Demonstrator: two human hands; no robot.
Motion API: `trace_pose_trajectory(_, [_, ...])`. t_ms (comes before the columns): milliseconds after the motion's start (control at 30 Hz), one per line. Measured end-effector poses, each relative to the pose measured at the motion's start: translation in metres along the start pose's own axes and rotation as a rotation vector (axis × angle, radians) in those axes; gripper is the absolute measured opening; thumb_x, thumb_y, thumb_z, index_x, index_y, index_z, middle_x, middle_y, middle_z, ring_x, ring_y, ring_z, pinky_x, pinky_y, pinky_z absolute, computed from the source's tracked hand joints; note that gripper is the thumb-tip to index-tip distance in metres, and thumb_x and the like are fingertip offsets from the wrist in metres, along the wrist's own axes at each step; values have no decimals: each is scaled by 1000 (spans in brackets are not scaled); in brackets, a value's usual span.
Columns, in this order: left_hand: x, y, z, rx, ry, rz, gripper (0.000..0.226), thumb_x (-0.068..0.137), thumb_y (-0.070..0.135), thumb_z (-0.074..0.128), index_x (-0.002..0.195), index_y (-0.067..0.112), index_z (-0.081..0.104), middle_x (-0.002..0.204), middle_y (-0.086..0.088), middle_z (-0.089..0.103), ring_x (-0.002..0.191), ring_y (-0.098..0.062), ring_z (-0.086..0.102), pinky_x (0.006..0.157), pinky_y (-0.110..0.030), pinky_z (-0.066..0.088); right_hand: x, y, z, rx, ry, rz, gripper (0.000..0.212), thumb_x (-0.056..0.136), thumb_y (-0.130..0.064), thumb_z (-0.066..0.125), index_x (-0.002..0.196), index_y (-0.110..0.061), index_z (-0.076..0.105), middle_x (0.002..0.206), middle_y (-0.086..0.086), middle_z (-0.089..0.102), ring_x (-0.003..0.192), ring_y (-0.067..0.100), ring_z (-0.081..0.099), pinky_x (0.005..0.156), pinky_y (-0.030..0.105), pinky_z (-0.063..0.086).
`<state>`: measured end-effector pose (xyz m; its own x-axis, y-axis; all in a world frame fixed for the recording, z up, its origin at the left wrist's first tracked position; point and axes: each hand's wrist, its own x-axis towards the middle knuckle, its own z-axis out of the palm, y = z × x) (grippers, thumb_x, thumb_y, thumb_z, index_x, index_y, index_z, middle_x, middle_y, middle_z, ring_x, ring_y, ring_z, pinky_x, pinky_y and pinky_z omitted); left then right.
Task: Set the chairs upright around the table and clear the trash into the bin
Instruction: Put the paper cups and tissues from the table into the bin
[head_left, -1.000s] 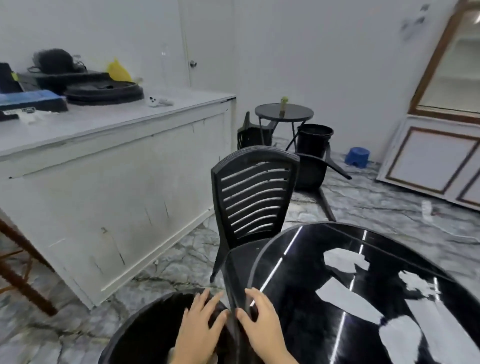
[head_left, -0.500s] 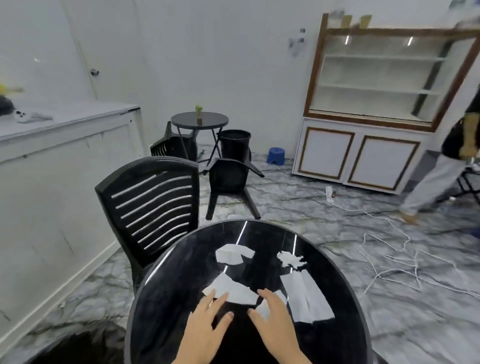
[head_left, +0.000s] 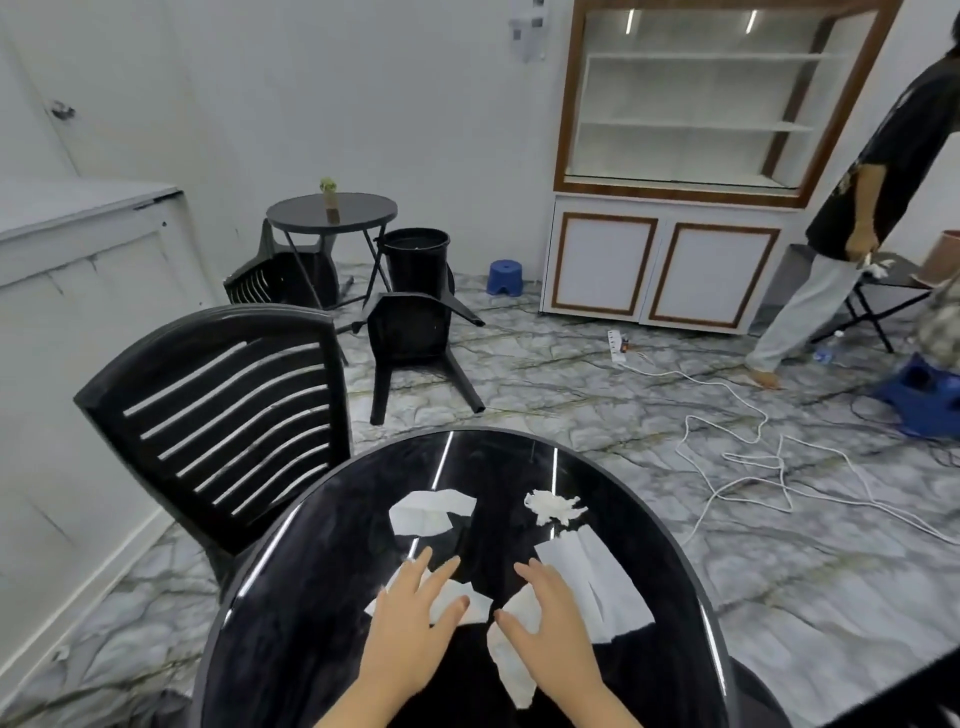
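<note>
A round black glossy table (head_left: 311, 597) fills the bottom of the view, strewn with several torn white paper pieces (head_left: 430, 512) and a crumpled tissue (head_left: 553, 506). My left hand (head_left: 410, 623) rests spread on one paper scrap; my right hand (head_left: 550, 623) lies spread on another. Neither grips anything. An upright black slatted chair (head_left: 223, 415) stands at the table's left. Farther back, one black chair (head_left: 410, 338) lies tipped over on the floor and another (head_left: 275, 278) lies on its side under a small round table (head_left: 358, 208). A black bin (head_left: 415, 260) stands behind them.
White cables (head_left: 737, 457) and a power strip (head_left: 617, 347) trail across the marble floor at right. A person (head_left: 841, 208) stands at far right by a folding table. A blue stool (head_left: 504, 275), a white cabinet (head_left: 660, 270) and a white counter (head_left: 78, 249) border the room.
My view swung right from the bin and chair to the tabletop. Both hands left the chair's edge and moved forward onto the paper scraps.
</note>
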<state>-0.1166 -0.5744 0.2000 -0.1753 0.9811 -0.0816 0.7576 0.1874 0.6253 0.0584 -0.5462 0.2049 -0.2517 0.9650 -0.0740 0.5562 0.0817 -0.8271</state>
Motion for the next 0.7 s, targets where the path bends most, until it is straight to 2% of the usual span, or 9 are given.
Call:
trace_pose_trajectory(67, [5,-4,4,38,-7,19,97,54,91,7,137,46,28,156,9,12,144,-13,3,115,-43,1,5,4,4,-41,0,5,56,83,-38,61,131,-40,34,151,-12,22,140,2,6,114,28,16])
trace_pose_trajectory(167, [14,-12,12,73,-5,29,104,52,92,-8,138,46,26,157,7,7,144,-14,-3,114,-42,-5,10,11,8,-110,-29,-18,66,82,-43,60,139,-35,27,152,-17,12,137,-3,-5,115,28,11])
trace_pose_trajectory(300, [23,-16,17,121,-30,22,88,62,83,7,141,45,14,157,6,1,144,-15,-7,114,-40,-4,15,16,11,-175,-89,-31,76,81,-48,60,143,-33,18,148,-21,5,140,2,-6,118,34,8])
trace_pose_trajectory(400, [31,-20,26,126,0,2,97,59,89,-3,143,42,2,157,8,1,144,-16,-4,114,-38,-3,16,20,16,-262,-114,-20,83,80,-50,60,145,-30,13,155,-14,5,136,-1,-11,118,31,2])
trace_pose_trajectory(467, [34,-21,30,153,10,-16,98,61,89,2,144,38,0,157,8,1,144,-16,-5,114,-36,-5,16,25,19,-352,-121,-29,87,79,-54,57,146,-27,8,156,-12,2,135,-2,-15,115,26,-4])
trace_pose_trajectory(533, [35,-25,38,273,30,5,90,70,81,11,146,32,3,157,4,5,144,-17,-4,114,-36,-7,18,28,20,-409,-115,-44,93,75,-62,50,147,-24,5,156,-11,0,134,-2,-17,112,21,-8])
trace_pose_trajectory(600, [34,-28,42,374,19,30,84,80,77,15,145,24,19,153,-4,25,142,-21,8,113,-37,-1,20,30,22,-451,-124,-65,99,69,-71,38,147,-21,4,156,-9,-2,134,-1,-20,110,20,-11])
trace_pose_trajectory(700, [34,-31,45,434,-36,5,81,84,74,15,140,17,31,146,-7,38,137,-23,18,110,-38,-3,22,39,28,-523,-109,-124,106,67,-86,23,147,-16,11,156,-3,3,137,5,-15,110,18,-16])
